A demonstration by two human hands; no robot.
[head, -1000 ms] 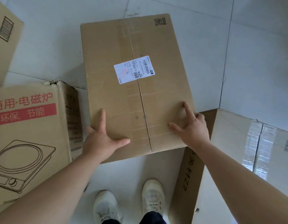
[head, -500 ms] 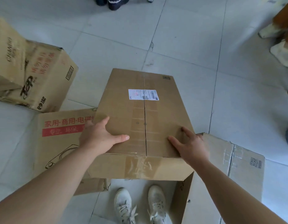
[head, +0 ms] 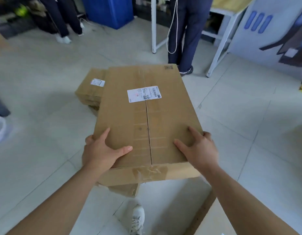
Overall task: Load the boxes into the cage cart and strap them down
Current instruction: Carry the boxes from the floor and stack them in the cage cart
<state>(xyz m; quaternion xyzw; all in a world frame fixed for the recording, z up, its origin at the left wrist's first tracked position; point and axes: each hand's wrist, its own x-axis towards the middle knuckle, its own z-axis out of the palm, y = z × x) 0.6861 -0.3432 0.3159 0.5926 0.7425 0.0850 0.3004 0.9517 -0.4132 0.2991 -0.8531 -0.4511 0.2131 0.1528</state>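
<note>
I carry a long brown cardboard box [head: 143, 119] with a white shipping label, held off the floor in front of me. My left hand [head: 102, 151] grips its near left edge, thumb on top and fingers curled under the side. At the near right edge my right hand [head: 197, 150] grips it too, with thumb and forefinger spread on top and the rest over the side. A second, smaller cardboard box [head: 91, 90] with a label lies on the floor beyond, partly hidden by the carried box. No cage cart is in view.
A person in dark trousers [head: 185, 36] stands just past the box's far end beside a white metal frame [head: 157, 28] with a hanging cord. Another person's legs [head: 62, 17] and a blue bin [head: 109, 11] are at the back. A flat box [head: 206, 211] lies at my right foot.
The box has come up off the floor in both hands, and my view has swung up and forward. The boxes that lay at my left have left the view.
</note>
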